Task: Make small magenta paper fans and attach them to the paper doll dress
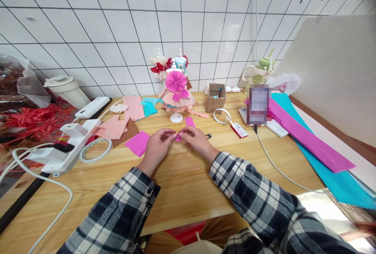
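A small piece of folded magenta paper (178, 138) is pinched between my two hands over the middle of the table. My left hand (158, 144) grips it from the left with thumb and fingers; my right hand (197, 140) grips it from the right. Fingers cover much of the paper. Just behind stands a small dress form (175, 101) in a peach ruffled skirt with magenta pleated rosettes, on a white round base. A magenta paper square (138, 143) lies left of my left hand. A magenta strip (189, 122) lies behind my right hand.
Left are a tape roll (95, 150), a white power strip (70, 144) with cables and peach paper (113, 127). Right of centre stand a small cardboard box (216, 98) and a white ring (221, 116). A phone (258, 105) and long paper sheets (311, 140) are farther right.
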`<state>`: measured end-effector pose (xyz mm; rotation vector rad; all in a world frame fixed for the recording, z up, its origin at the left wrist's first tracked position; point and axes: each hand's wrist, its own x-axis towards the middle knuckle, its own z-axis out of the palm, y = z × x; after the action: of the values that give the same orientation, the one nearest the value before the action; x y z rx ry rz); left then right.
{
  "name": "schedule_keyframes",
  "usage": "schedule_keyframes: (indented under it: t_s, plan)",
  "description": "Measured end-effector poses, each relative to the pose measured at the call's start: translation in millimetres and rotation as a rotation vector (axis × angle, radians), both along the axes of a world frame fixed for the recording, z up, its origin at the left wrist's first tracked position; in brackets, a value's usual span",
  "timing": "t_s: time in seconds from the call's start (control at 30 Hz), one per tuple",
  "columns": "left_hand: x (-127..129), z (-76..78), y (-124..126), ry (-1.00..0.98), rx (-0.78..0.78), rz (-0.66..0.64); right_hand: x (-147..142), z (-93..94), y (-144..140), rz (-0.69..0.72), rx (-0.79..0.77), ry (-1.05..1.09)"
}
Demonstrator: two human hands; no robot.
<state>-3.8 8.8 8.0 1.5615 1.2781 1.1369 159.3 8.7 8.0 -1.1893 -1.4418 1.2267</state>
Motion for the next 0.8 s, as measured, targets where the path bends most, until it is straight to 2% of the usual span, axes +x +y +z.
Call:
schedule_keyframes:
  t_s: [0.1,0.27,0.4,0.53,0.67,0.8]
  plan:
    - [-0.2,0.6,-1.5,-0.021,-0.013,-0.014,1.6,-3.1,3.4,0.027,0.055,-0.011]
    - [0.4,0.6,-1.5,-0.118,-0.091,-0.033,-1.0,-9.3,6.0,-0.036,-0.033,0.112]
    - [1.9,-2.6,0.2,-0.112,-0.122,-0.064,-3.0,-9.4,4.5,-0.059,-0.025,0.115]
    - [1.7,-4.7,0.6,-0.068,-0.097,-0.038,-2.8,-7.5,3.2,-0.041,-0.026,0.065]
    - [1.3,-3.0,-0.9,0.032,-0.048,-0.063,-1.3,-8.3,4.0,-0.038,0.071,-0.020]
    - [0.8,-3.2,-0.4,0.004,-0.028,-0.030,-0.4,-10.5,6.3,-0.046,0.057,-0.041]
